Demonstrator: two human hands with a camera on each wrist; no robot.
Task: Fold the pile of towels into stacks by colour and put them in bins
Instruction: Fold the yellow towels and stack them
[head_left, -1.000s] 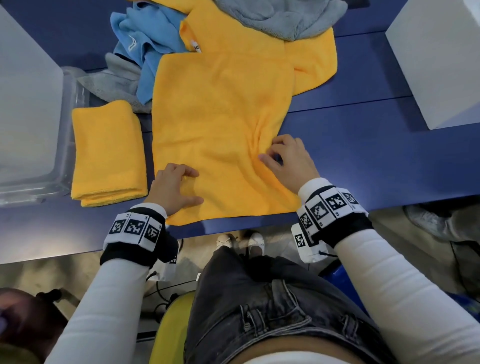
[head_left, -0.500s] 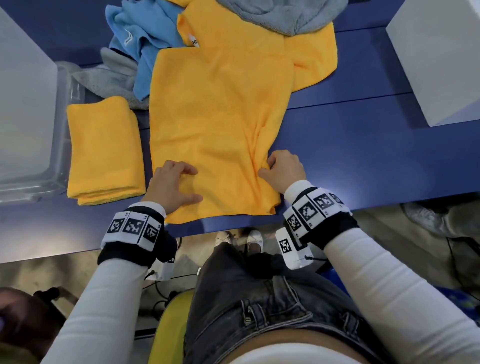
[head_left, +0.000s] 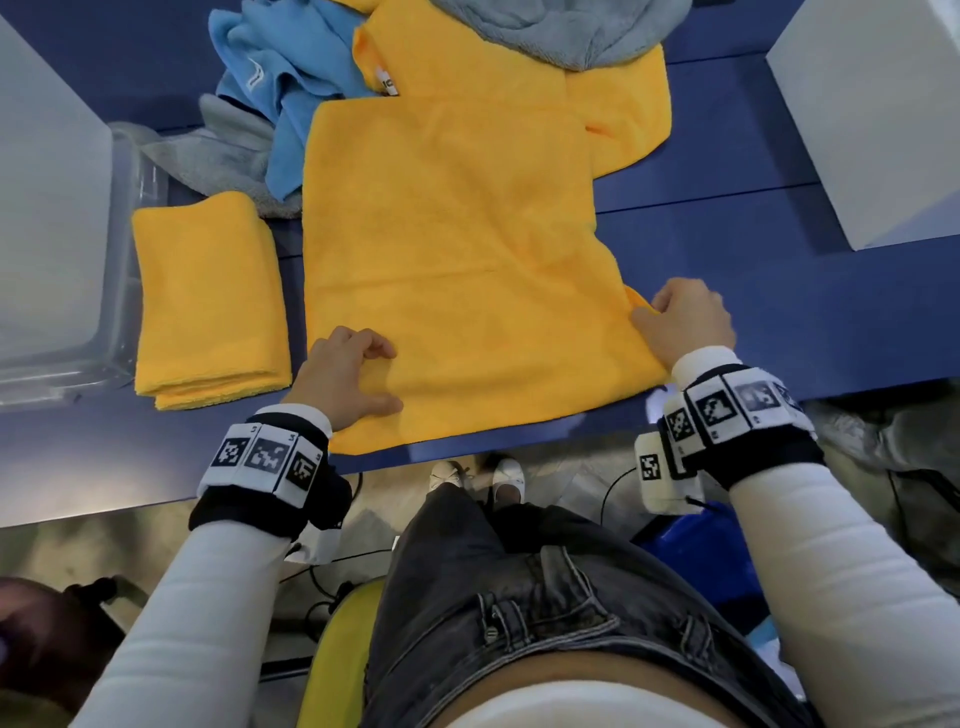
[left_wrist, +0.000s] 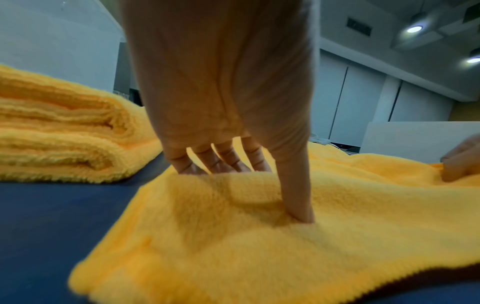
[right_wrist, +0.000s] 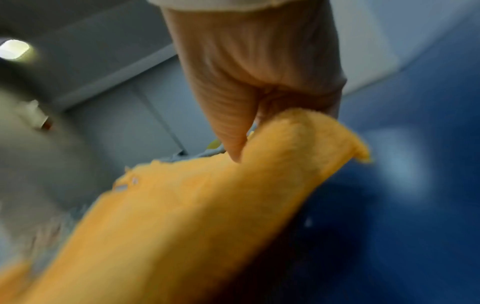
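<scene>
Left grip: my left hand (head_left: 343, 375) presses curled fingertips (left_wrist: 200, 164) and thumb down on the near left corner of the spread yellow towel (head_left: 452, 270), holding nothing.
Right grip: my right hand (head_left: 685, 325) pinches the towel's right edge, lifted off the worktop (head_left: 779, 291).
Folded yellow towel (head_left: 208, 301): flat just left of the spread one, beside the clear bin (head_left: 130, 171).
Pile: blue towel (head_left: 291, 88) and grey towel (head_left: 566, 26) heaped at the far side.

Blue table (head_left: 779, 291); white box (head_left: 878, 114) on right; ceiling lights (left_wrist: 414, 28); grey wall panels (left_wrist: 358, 98); mottled floor (head_left: 566, 478).
</scene>
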